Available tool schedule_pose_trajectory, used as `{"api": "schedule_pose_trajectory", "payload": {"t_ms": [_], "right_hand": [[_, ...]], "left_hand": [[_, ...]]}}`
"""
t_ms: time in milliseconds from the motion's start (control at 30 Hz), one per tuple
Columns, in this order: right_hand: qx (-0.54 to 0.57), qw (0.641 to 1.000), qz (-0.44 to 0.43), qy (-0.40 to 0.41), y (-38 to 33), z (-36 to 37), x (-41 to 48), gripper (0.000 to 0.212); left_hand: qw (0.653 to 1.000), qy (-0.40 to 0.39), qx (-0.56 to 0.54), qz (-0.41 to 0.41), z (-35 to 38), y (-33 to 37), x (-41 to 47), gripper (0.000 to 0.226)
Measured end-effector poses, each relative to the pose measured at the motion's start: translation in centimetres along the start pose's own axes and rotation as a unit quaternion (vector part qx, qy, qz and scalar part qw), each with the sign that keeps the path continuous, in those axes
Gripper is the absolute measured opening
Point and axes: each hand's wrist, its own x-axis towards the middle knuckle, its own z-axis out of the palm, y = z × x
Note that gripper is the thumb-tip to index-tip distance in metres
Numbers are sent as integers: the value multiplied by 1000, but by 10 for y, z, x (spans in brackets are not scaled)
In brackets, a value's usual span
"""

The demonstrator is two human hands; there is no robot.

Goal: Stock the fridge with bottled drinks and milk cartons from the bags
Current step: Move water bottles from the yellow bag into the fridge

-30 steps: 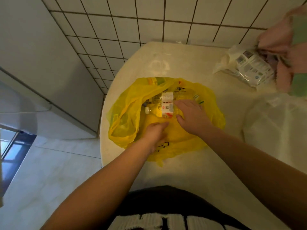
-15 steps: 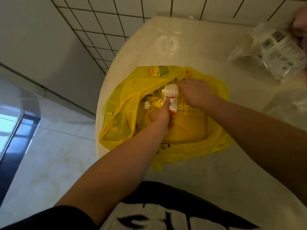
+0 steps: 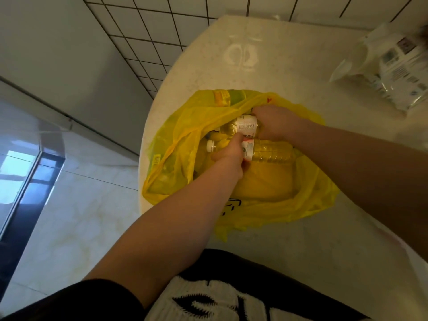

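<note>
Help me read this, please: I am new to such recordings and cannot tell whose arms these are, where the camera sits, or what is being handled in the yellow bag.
There is no machine here. A person wears a wide-angle camera on the head, so you look down along their own two bare arms. They stand at a pale counter beside a tiled wall. On it lies an open yellow plastic bag with bottled drinks inside. The left hand grips a clear bottle with a white cap, lying on its side. The right hand is closed on a second bottle with a white label just behind it. At the far right sits a clear wrapped pack of cartons, blurred. Both bottles are inside the bag.
</note>
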Motion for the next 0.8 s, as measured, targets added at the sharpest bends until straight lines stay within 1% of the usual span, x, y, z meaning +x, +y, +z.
{"api": "schedule_pose_trajectory", "payload": {"t_ms": [100, 167, 233, 300, 367, 433, 500, 567, 633, 733, 800], "right_hand": [[-21, 1000, -6, 11, -2, -1, -6, 70], [-19, 999, -11, 24, -4, -5, -14, 76], [0, 999, -22, 43, -4, -9, -22, 76], [36, 996, -41, 64, -6, -13, -32, 73], [69, 990, -74, 100, -10, -16, -43, 70], [107, 977, -110, 148, -12, -17, -55, 71], [157, 960, -121, 198, -18, -22, -75, 64], [200, 939, -115, 255, -24, -29, -96, 61], [237, 922, -99, 289, -27, -35, -115, 64], [315, 898, -49, 305, -35, -41, -144, 66], [365, 878, -25, 308, -42, -40, -161, 66]], "left_hand": [[999, -41, -26, 14, -9, 1, -26, 104], [997, -70, -32, 29, -17, -1, -45, 94], [994, -87, -49, 36, -24, -5, -58, 84], [992, -94, -68, 51, -31, -11, -72, 82], [988, -83, -70, 105, -36, -17, -86, 76], [982, -76, -44, 169, -41, -22, -99, 66], [969, -76, -11, 234, -49, -23, -113, 62], [946, -73, 32, 313, -60, -25, -126, 66], [922, -64, 77, 375, -73, -28, -137, 72], [883, -53, 110, 453, -94, -31, -151, 68], [867, -47, 114, 482, -109, -31, -158, 67]]}}
